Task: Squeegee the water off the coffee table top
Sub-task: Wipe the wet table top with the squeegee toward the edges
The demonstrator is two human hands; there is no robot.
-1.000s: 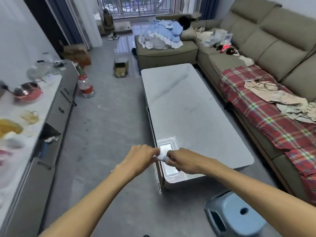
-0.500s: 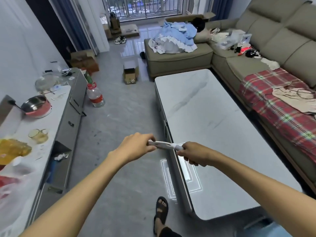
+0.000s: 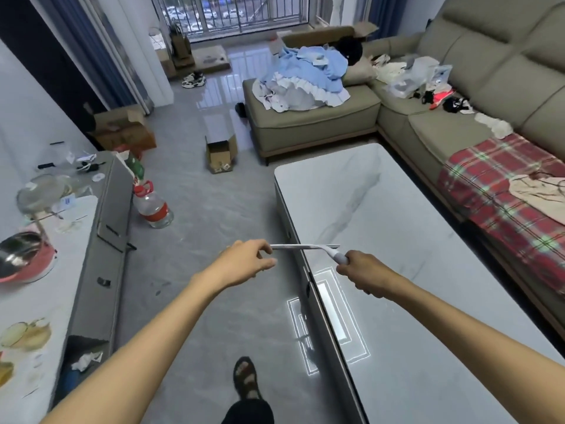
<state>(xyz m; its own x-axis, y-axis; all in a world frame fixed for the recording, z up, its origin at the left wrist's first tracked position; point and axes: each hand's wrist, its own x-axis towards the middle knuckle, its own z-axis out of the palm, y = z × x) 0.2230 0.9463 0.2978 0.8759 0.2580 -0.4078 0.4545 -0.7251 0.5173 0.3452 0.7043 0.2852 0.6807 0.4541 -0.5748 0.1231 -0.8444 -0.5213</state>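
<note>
We hold the squeegee point(image 3: 305, 247) above the desk point(image 3: 397, 270) left edge: right hand point(image 3: 363, 275) closed round its handle, left hand point(image 3: 247, 264) pinching the blade tip. Next, lay the blade flat and pull evenly.

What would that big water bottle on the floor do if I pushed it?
The water bottle stands upright on smooth, shiny floor tiles, so a low push would probably slide it. It looks mostly empty, so it is likely light. Pushed near its red cap, it might tip over and roll.
</note>
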